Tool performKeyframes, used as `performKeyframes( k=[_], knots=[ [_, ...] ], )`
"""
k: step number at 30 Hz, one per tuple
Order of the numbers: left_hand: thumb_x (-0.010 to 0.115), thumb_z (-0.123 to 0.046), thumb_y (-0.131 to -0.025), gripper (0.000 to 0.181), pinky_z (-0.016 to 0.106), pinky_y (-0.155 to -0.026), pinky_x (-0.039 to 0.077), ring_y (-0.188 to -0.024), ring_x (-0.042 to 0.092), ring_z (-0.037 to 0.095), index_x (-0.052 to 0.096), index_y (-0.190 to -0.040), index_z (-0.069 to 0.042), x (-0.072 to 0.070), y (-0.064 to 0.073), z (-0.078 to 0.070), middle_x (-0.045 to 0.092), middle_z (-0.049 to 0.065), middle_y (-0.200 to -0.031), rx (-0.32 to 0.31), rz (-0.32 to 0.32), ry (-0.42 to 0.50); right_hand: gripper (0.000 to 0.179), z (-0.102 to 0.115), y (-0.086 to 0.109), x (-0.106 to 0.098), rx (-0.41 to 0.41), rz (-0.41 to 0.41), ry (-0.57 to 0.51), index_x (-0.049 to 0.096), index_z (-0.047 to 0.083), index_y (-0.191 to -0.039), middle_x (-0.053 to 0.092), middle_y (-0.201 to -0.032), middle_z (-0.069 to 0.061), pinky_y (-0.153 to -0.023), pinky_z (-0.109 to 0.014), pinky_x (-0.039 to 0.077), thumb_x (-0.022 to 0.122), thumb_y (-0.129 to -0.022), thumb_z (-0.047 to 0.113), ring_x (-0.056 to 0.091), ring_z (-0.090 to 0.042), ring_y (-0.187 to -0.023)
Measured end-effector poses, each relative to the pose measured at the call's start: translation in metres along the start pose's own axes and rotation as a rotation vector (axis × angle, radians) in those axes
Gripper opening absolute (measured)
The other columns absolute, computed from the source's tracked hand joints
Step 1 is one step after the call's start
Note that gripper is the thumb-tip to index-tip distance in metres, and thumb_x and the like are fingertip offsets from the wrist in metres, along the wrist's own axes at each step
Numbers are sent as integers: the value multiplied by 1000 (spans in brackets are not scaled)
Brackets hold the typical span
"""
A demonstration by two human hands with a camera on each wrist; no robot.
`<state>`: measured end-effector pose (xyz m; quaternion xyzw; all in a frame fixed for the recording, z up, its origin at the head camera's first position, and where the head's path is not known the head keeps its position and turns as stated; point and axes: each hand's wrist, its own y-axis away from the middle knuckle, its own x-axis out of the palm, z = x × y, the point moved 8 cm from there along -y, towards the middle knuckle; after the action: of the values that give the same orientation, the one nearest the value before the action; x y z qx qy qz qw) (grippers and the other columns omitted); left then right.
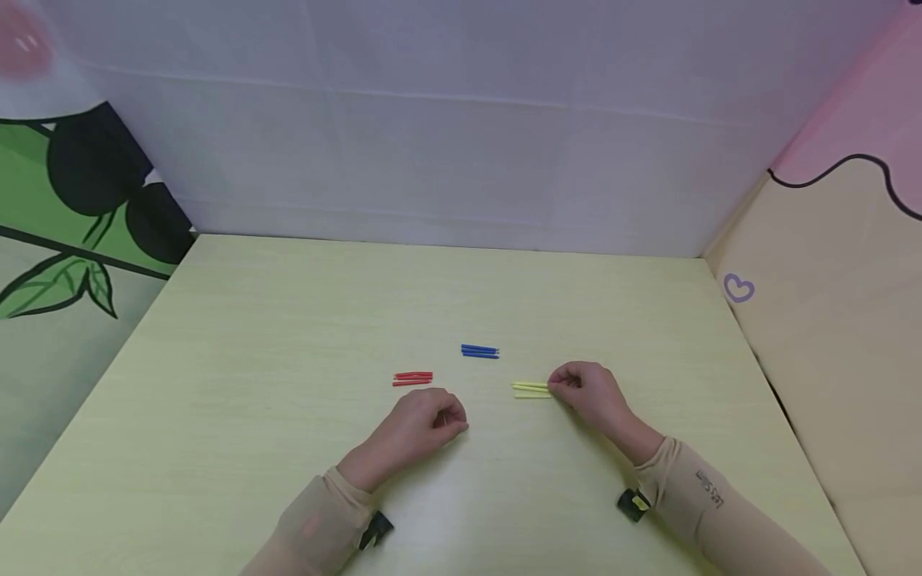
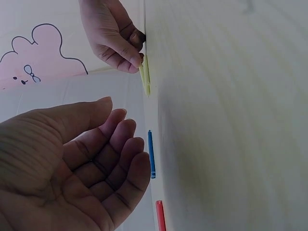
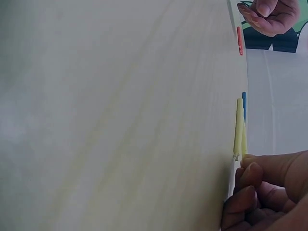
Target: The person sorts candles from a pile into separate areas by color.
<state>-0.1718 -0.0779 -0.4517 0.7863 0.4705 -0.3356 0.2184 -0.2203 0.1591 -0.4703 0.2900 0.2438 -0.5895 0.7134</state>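
Note:
My right hand (image 1: pixel 587 392) pinches the right-hand end of a thin yellow stick (image 3: pixel 244 139) between thumb and fingertips. Beside it, other yellow sticks (image 1: pixel 531 397) lie on the table, roughly parallel. My left hand (image 1: pixel 421 422) is held just in front of a small group of red sticks (image 1: pixel 412 383). In the left wrist view its fingers are loosely bent, with nothing between them and the thumb. Several blue sticks (image 1: pixel 479 352) lie side by side farther back, between the red and yellow groups.
All the sticks lie on a pale wooden table (image 1: pixel 288 320). Behind it hangs a white cloth wall (image 1: pixel 432 160). Printed panels stand along both sides, the left panel (image 1: pixel 58 200) with green and black shapes.

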Motion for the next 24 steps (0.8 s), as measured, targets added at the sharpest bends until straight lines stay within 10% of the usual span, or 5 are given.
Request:
performKeyframes(
  k=[24],
  knots=[
    [74,-14,-86,5,24,-63,45,-68,51,9,70,-84,-15,-8,3,-2,57,-10,-74,-20,-15,1,4,2,5,0,19,2,20,71,4,-91,65,-81,-2,-64,-30,44,69,-89,7,52,-15,-71]
  ],
)
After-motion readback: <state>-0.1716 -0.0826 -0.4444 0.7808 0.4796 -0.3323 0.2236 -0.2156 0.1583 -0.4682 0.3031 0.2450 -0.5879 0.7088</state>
